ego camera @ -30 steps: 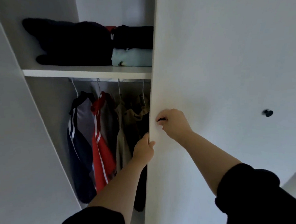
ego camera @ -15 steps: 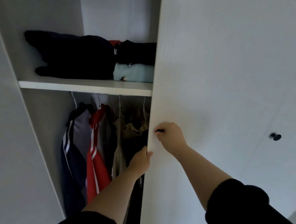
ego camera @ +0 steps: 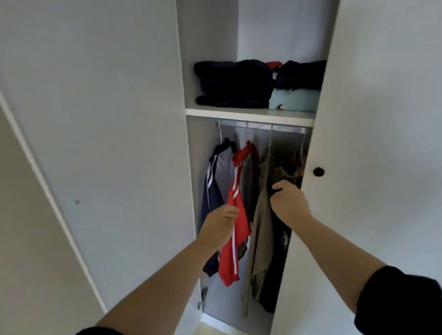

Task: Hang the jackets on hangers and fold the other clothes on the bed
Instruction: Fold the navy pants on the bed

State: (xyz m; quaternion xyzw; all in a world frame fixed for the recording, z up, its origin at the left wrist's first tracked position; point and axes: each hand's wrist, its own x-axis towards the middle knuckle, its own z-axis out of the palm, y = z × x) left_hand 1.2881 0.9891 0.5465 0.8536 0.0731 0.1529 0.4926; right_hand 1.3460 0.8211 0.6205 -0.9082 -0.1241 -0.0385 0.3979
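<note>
Several jackets hang on white hangers from the rail (ego camera: 264,128) in the open wardrobe: a navy and grey one (ego camera: 221,172), a red one with white stripes (ego camera: 230,266), a beige one (ego camera: 261,231) and a dark one (ego camera: 275,267). My left hand (ego camera: 219,227) pinches the red jacket's sleeve at its white stripe. My right hand (ego camera: 289,204) grips the dark jacket's fabric just inside the right door's edge. Both arms reach forward in black sleeves.
Folded dark clothes (ego camera: 233,84) and a light blue piece (ego camera: 293,99) lie on the shelf (ego camera: 250,113) above the rail. The right door (ego camera: 380,146) with its dark knob (ego camera: 318,171) covers part of the opening. The left door (ego camera: 106,147) stands swung open.
My right hand has let go of the door knob and my left hand has left the door's edge. Both have moved in among the hanging jackets and taken hold of fabric.
</note>
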